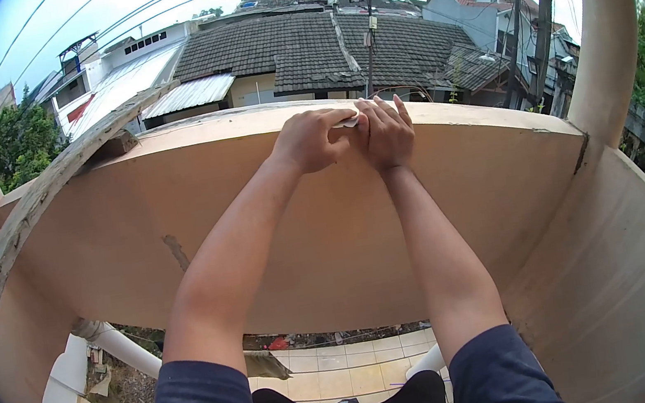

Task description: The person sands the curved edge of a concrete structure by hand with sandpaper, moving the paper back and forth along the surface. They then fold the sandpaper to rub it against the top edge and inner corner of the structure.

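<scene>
My left hand is closed at the top edge of the peach-painted wall, its thumb and fingers pinching a small white piece. That piece looks thin and folded, but its kind is too small to make out. Right beside it, my right hand meets the other end of the white piece with its thumb and near fingers. The outer fingers of that hand reach up over the ledge. Both forearms stretch forward across the wall's inner face, and the hands partly hide the white piece.
A weathered wooden plank leans over the wall at left, near a brick on the ledge. Round columns stand at both sides. Far below lies a tiled floor. Tiled roofs and overhead cables lie beyond.
</scene>
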A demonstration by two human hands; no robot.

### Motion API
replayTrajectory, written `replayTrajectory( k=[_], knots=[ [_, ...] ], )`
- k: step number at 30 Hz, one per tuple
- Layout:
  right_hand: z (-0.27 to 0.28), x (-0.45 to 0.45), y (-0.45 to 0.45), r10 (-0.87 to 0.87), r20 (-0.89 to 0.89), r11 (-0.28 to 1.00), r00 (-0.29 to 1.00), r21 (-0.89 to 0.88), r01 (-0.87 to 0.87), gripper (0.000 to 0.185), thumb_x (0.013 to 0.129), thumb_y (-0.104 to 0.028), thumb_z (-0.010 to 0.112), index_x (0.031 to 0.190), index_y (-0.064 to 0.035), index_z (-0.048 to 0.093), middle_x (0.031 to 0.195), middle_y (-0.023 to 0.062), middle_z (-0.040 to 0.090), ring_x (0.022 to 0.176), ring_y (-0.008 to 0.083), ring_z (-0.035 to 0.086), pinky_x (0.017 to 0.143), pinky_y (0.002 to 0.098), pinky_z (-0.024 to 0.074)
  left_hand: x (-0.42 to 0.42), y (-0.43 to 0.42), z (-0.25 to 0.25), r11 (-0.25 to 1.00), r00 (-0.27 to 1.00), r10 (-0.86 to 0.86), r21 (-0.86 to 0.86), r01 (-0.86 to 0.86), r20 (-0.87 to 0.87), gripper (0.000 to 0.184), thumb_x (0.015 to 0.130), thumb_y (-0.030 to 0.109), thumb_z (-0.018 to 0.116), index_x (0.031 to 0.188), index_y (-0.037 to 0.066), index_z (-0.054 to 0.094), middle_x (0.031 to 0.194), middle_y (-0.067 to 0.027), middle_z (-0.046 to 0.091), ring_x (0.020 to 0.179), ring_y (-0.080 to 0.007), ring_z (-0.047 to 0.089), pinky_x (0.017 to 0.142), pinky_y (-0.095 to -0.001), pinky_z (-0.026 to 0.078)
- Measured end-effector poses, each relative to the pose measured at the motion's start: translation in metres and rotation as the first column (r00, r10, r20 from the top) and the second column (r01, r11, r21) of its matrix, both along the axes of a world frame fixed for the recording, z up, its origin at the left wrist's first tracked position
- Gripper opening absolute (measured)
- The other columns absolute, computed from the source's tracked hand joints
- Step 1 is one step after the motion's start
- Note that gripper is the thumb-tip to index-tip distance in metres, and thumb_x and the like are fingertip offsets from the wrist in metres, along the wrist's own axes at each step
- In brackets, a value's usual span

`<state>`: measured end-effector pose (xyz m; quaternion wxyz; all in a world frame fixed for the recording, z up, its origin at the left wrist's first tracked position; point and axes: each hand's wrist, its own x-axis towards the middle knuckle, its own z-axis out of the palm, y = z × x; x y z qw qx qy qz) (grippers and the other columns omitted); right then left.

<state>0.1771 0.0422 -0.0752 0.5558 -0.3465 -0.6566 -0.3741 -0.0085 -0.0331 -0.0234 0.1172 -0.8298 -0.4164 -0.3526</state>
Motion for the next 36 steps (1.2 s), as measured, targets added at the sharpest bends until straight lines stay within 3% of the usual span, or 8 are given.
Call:
replayTrajectory(
  k=[1, 6, 12, 14, 27, 33, 35, 36],
  knots=[
    [0.0, 0.0, -0.002, -0.015, -0.001, 1.0, 1.0, -0.027, 0.015, 0.037, 0.109, -0.031, 0.049, 0.135, -0.0173, 0.071, 0.117, 0.0021, 0.08, 0.121, 0.0235, 0.073, 0.123, 0.0478, 0.0402, -0.003, -0.001, 0.01, 0.99, 0.998, -0.032, -0.136, 0.038, 0.047, 0.053, 0.086, 0.012, 0.068, 0.139, 0.009, 0.068, 0.131, -0.0114, 0.077, 0.118, -0.026, 0.074, 0.097, -0.0407, 0.059],
    [0.0, 0.002, -0.009, 0.026, 0.014, 0.999, 1.0, -0.042, -0.025, 0.044, 0.107, -0.031, 0.052, 0.15, -0.0245, 0.061, 0.125, 0.0008, 0.077, 0.12, 0.0224, 0.072, 0.123, 0.0481, 0.0407, -0.014, 0.014, 0.016, 0.946, 0.971, -0.154, -0.257, 0.199, 0.185, 0.064, 0.087, 0.001, 0.064, 0.15, 0.008, 0.053, 0.134, -0.0191, 0.075, 0.127, -0.0286, 0.071, 0.099, -0.0371, 0.058],
    [0.001, 0.004, -0.01, 0.048, 0.069, 0.999, 0.996, 0.001, -0.049, 0.038, 0.103, -0.03, 0.059, 0.139, -0.0231, 0.067, 0.127, -0.0017, 0.075, 0.123, 0.0211, 0.07, 0.124, 0.0486, 0.0406, -0.015, 0.03, 0.015, 0.937, 0.939, -0.128, -0.272, 0.22, 0.319, 0.03, 0.098, 0.007, 0.069, 0.127, 0.003, 0.065, 0.115, -0.0127, 0.08, 0.119, -0.0208, 0.073, 0.097, -0.0332, 0.057],
    [0.001, 0.004, -0.01, 0.035, 0.067, 0.999, 0.997, -0.011, -0.034, 0.031, 0.103, -0.032, 0.06, 0.13, -0.0214, 0.07, 0.125, -0.0017, 0.076, 0.123, 0.0209, 0.07, 0.123, 0.0492, 0.0414, -0.016, 0.028, 0.016, 0.929, 0.92, -0.142, -0.272, 0.252, 0.366, 0.019, 0.101, 0.015, 0.073, 0.114, 0.001, 0.071, 0.105, -0.0084, 0.079, 0.107, -0.0147, 0.074, 0.094, -0.0325, 0.057],
    [0.001, 0.003, -0.006, 0.075, 0.059, 0.995, 0.995, 0.053, -0.079, 0.017, 0.101, -0.034, 0.065, 0.102, -0.0186, 0.072, 0.113, -0.0036, 0.078, 0.119, 0.0223, 0.072, 0.121, 0.0499, 0.0435, -0.017, 0.025, 0.019, 0.93, 0.914, -0.06, -0.311, 0.197, 0.401, 0.017, 0.097, 0.019, 0.08, 0.1, 0.002, 0.078, 0.093, -0.004, 0.08, 0.09, -0.0107, 0.072, 0.083, -0.0299, 0.055],
    [0.0, 0.002, -0.007, 0.038, 0.062, 0.999, 0.997, 0.007, -0.039, 0.022, 0.1, -0.036, 0.065, 0.092, -0.0156, 0.069, 0.104, -0.001, 0.077, 0.118, 0.0234, 0.073, 0.122, 0.05, 0.0435, -0.017, 0.027, 0.016, 0.978, 0.959, -0.025, -0.191, 0.082, 0.281, 0.021, 0.092, 0.026, 0.085, 0.099, 0.006, 0.082, 0.1, -0.0084, 0.082, 0.097, -0.018, 0.075, 0.094, -0.0341, 0.055],
    [0.0, 0.003, -0.006, 0.046, 0.071, 0.999, 0.996, 0.018, -0.047, 0.024, 0.1, -0.037, 0.066, 0.091, -0.0145, 0.069, 0.101, 0.0, 0.077, 0.118, 0.0241, 0.073, 0.122, 0.0496, 0.0431, -0.018, 0.03, 0.014, 0.965, 0.96, -0.071, -0.225, 0.136, 0.272, 0.029, 0.09, 0.036, 0.086, 0.099, 0.009, 0.082, 0.111, -0.0108, 0.081, 0.121, -0.0267, 0.071, 0.117, -0.0471, 0.044],
    [-0.001, 0.004, -0.005, 0.043, 0.072, 0.999, 0.996, 0.019, -0.044, 0.024, 0.1, -0.037, 0.066, 0.091, -0.0145, 0.069, 0.101, 0.0, 0.077, 0.118, 0.0241, 0.073, 0.122, 0.0496, 0.0431, -0.018, 0.024, 0.016, 0.965, 0.959, -0.074, -0.224, 0.138, 0.272, 0.029, 0.09, 0.036, 0.086, 0.099, 0.009, 0.082, 0.111, -0.0108, 0.081, 0.121, -0.0267, 0.071, 0.117, -0.0471, 0.044]
  ],
)
